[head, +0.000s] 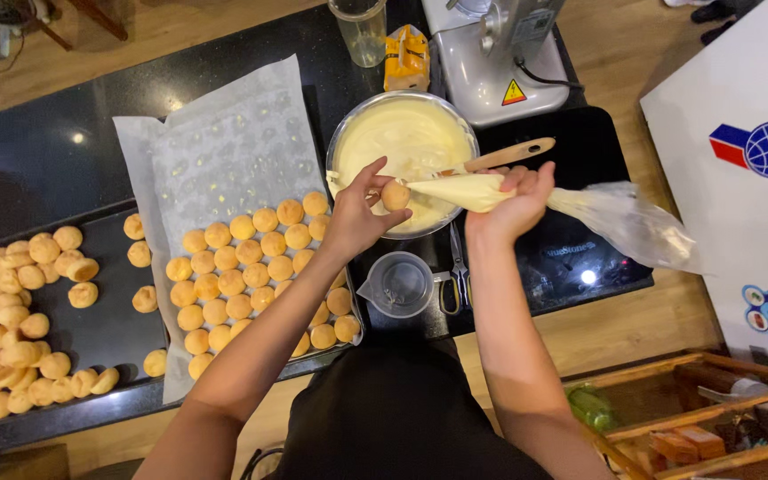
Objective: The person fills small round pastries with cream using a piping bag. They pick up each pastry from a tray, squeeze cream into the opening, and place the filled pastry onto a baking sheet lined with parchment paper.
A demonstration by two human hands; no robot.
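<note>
While the person stands at the dark counter (55,151), both hands work over the steel bowl (341,133) of pale cream, which serves as landmark. Left hand (356,218): fingers clamped on one small round puff (395,196), held over the bowl's near rim. Right hand (517,203): fingers closed tight round a clear piping bag (615,218) partly filled with cream; its filled front end points left and its tip meets the puff. The slack rear of the bag trails away right of the bowl.

A wooden-handled spatula (508,155) rests in the bowl, handle out over the right rim. Just near of the bowl: a small clear measuring cup (399,284), with scissors (458,262) beside it to the right. Left of the bowl: a tray with parchment (224,133), puffs in rows (242,276) on its near half, far half bare. Further left of the bowl: a second dark tray (104,333) with a loose heap of puffs (11,329). Behind the bowl: a tall clear cup (362,31), a yellow carton (406,58) and a grey mixer (491,53). Well right and near of the bowl: a wooden crate (668,436) of bottles.
</note>
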